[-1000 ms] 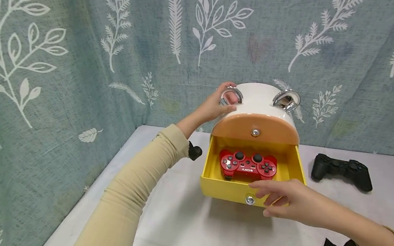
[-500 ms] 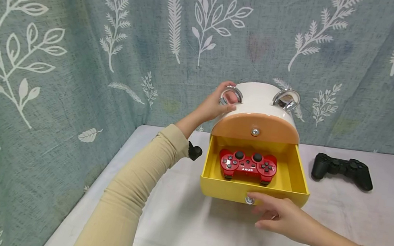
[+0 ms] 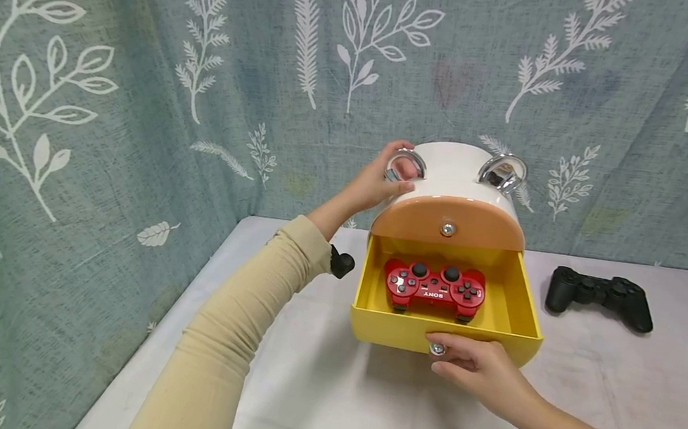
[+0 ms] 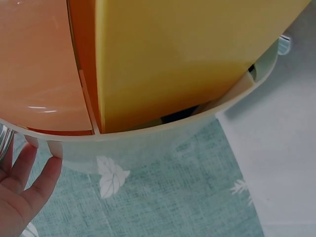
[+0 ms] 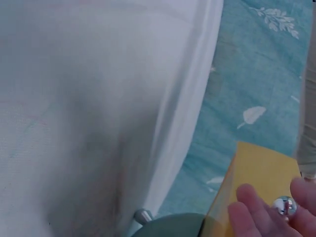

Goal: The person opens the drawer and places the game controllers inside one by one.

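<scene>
A small drawer box with a white shell (image 3: 451,166) and orange upper front stands at the back, chrome rings on top. Its yellow drawer (image 3: 520,342) is pulled out with a red game controller (image 3: 434,288) inside. At the box's upper left, my left hand (image 3: 380,180) holds the shell beside one ring, thumb toward the front; the left wrist view shows its fingertips on the glossy side. My right hand (image 3: 485,372) is at the drawer's front, index finger above and thumb below the round silver knob (image 3: 437,350). In the right wrist view that knob (image 5: 285,206) shows between fingers and thumb.
A black game controller (image 3: 600,299) lies on the white tablecloth (image 3: 300,379) to the right of the box. Another silver knob (image 3: 448,229) sits on the orange front. Green leaf-patterned cloth (image 3: 228,53) hangs behind and at the left.
My right hand has moved down and left from over the drawer's front edge, and its fingers have come round the knob. The left hand, box and both controllers stay put.
</scene>
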The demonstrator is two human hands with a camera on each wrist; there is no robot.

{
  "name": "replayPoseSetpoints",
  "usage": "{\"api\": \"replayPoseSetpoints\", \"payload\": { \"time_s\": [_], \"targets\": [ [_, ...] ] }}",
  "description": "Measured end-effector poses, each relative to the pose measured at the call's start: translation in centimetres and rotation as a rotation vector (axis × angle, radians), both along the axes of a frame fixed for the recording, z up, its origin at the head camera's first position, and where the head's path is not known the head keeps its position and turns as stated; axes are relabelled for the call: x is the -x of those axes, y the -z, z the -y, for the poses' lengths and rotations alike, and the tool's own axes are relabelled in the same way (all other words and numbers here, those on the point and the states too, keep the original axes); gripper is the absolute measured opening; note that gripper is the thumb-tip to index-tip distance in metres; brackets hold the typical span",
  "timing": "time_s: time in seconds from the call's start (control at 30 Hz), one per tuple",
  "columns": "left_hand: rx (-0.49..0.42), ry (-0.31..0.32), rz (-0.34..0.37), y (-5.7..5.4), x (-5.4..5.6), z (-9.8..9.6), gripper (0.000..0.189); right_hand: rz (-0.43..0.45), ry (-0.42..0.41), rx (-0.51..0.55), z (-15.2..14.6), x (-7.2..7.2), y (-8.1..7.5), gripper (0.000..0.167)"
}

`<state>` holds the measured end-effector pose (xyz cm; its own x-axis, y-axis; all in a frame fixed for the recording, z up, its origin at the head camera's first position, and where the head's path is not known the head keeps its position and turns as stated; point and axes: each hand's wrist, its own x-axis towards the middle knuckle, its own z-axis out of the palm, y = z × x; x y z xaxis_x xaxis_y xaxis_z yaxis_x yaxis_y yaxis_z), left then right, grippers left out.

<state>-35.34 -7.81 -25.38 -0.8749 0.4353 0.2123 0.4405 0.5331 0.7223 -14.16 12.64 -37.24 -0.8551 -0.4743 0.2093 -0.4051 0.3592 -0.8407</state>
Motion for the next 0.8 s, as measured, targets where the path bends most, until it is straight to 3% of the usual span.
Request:
{"api": "replayPoseSetpoints", "payload": {
  "time_s": [0.5,0.8],
  "targets": [
    [0.001,0.003,0.020,-0.1,0.1,0.0,0.063,-0.029,0.086,0.001,0.6,0.6,0.0,0.025],
    [-0.001,-0.006,0.014,-0.1,0.0,0.0,0.063,-0.062,0.146,0.001,0.8,2.6,0.1,0.025]
  ]
}}
